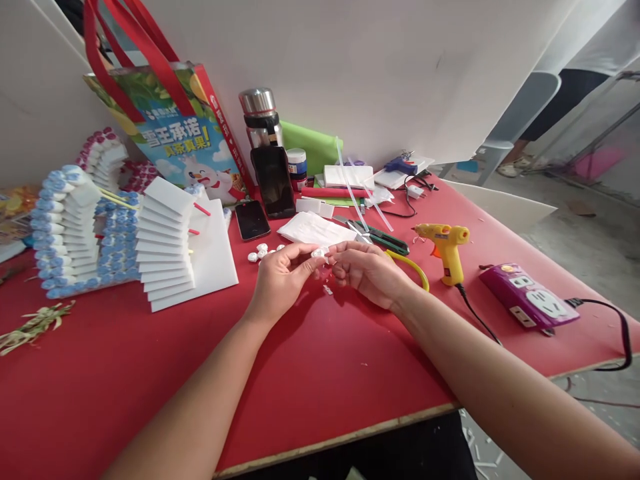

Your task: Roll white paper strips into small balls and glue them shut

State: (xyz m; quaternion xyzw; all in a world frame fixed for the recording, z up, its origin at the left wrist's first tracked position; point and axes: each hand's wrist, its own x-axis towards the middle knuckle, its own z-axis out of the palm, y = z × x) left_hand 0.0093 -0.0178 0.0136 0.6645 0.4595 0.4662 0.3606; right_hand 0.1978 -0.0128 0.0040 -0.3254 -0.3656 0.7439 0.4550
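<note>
Between the fingertips of my two hands is a small white rolled piece (320, 253), held above the red table. My left hand (286, 277) pinches it from the left with thumb and forefinger. From the right, the fingers of my right hand (364, 270) close on its other side. Several small white rolled pieces (262, 249) lie just behind my left hand. A stack of thin white sheets (316, 229) lies beyond both hands, with scissors (361, 233) beside it. Tiny white scraps (327, 290) are on the table below my fingertips.
On the red table (300, 393), a yellow glue gun (447, 247) and purple power strip (530, 298) stand right. White and blue folded structures (75, 227) and fanned white panels (167, 240) are left. Phones (253, 220), a flask (261, 120) and a bag (185, 143) stand behind.
</note>
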